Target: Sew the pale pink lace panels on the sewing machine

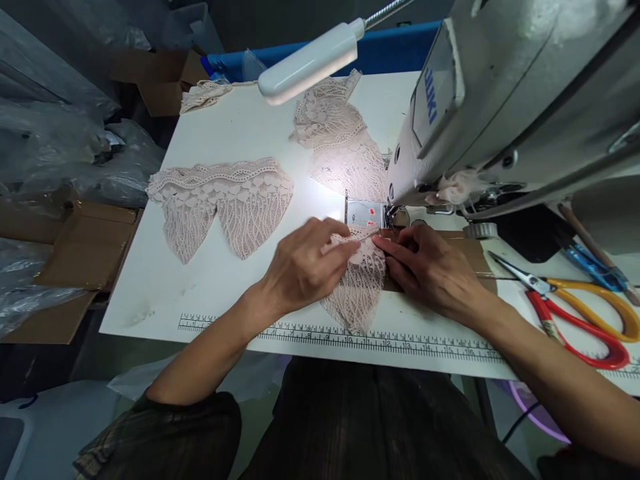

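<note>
A beige lace piece [356, 293] lies just in front of the sewing machine's [425, 127] needle area, its pointed end toward me. My left hand [305, 263] grips its upper left part between curled fingers. From the other side, my right hand [433, 270] pinches its top right edge with thumb and forefinger, close to the presser foot [393, 217]. The needle tip is hard to make out. Behind the metal plate [363, 212], more joined lace [345, 147] trails away from me. To the left, a lace piece with two points [220, 203] rests flat.
Scissors with red and orange handles [585, 307] lie at the right. A printed ruler [345, 339] runs along the table's front edge. A white lamp [310, 63] hangs over the back. Folded lace [205, 95] sits at the far left corner; cardboard boxes [85, 247] stand beyond the left edge.
</note>
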A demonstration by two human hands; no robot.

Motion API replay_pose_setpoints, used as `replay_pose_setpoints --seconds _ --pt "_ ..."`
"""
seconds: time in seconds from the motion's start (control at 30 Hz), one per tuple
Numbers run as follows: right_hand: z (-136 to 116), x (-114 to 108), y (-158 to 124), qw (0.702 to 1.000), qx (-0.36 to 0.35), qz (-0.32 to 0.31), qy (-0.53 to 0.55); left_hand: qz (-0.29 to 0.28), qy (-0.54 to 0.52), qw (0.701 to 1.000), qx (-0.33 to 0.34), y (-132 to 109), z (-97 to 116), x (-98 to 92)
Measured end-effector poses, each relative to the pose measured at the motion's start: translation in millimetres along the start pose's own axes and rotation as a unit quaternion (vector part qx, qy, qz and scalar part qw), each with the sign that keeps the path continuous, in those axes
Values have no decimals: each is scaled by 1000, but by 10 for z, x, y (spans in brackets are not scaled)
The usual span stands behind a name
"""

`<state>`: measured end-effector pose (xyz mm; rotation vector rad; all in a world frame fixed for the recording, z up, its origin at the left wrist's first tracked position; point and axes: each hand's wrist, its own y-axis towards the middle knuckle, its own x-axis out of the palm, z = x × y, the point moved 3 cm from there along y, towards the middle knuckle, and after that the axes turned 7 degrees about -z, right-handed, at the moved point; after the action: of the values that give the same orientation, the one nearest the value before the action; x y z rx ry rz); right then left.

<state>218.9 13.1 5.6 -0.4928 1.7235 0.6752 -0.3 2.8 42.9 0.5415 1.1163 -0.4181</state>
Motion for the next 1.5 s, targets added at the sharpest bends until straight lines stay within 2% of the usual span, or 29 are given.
replay_pose_setpoints --seconds 0.07,0.1,0.13,0.2,0.4,0.53,0.6,0.73,0.87,1.13,1.27,1.37,1.5 --pt "10 13 0 1000 2 11 7 -101 -106 981 125 -33 78 43" --pt "12 20 0 1000 2 17 9 -144 -144 965 163 -63 107 63" --pt "13 28 -1 1000 2 23 11 -173 -163 954 181 -93 124 80" --pt "11 43 -2 999 -2 29 14 -186 -165 953 176 -139 129 100" --pt "17 79 -8 999 -1 26 21 -152 -242 949 133 -203 99 112" --pt "19 90 -17 999 0 28 35 -43 -277 956 81 -218 68 118" --pt "27 88 -28 998 -4 28 52 -4 -262 962 79 -229 80 128" --pt "70 60 -64 994 -9 23 109 -15 -198 972 128 -241 137 157" --pt "97 28 -99 988 -33 14 153 4 -152 973 172 -247 157 157" --pt "79 -3 -136 985 -72 25 152 36 -121 952 279 -268 204 189" --pt "45 -41 -93 989 -67 25 126 23 -110 957 269 -284 219 189" --pt "14 -56 -25 996 -57 25 67 45 -93 965 240 -271 216 169" --pt "-28 -42 32 999 -29 10 -13 53 -4 981 187 -168 186 175"
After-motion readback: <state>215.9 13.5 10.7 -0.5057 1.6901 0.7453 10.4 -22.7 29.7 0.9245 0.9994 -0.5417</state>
